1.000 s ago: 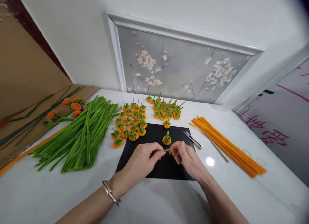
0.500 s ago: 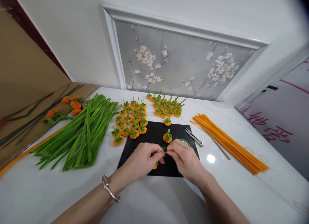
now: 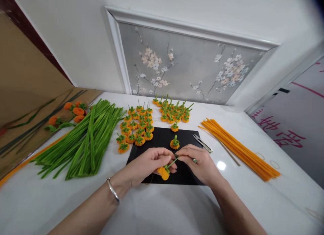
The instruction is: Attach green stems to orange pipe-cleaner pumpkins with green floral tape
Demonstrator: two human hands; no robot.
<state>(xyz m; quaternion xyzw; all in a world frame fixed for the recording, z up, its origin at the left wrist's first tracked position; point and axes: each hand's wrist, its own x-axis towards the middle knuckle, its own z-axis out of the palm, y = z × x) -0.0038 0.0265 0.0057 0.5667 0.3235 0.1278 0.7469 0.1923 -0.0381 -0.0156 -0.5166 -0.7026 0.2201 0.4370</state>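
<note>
Above the near edge of the black mat (image 3: 182,177), an orange flower (image 3: 164,174) is held by the left hand (image 3: 155,160); its green stem (image 3: 172,163), pinched by the right hand (image 3: 198,160), could be bent by uneven pulling.

A craft workspace: green fuzzy stems (image 3: 93,140), orange ones (image 3: 240,149), snips (image 3: 203,143), 1 black mat (image 3: 162,139).

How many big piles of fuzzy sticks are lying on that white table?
2: a green pile on the left side and an orange pile on the right. The orange strip at far left isn't counted; more of it may be hidden.
</note>
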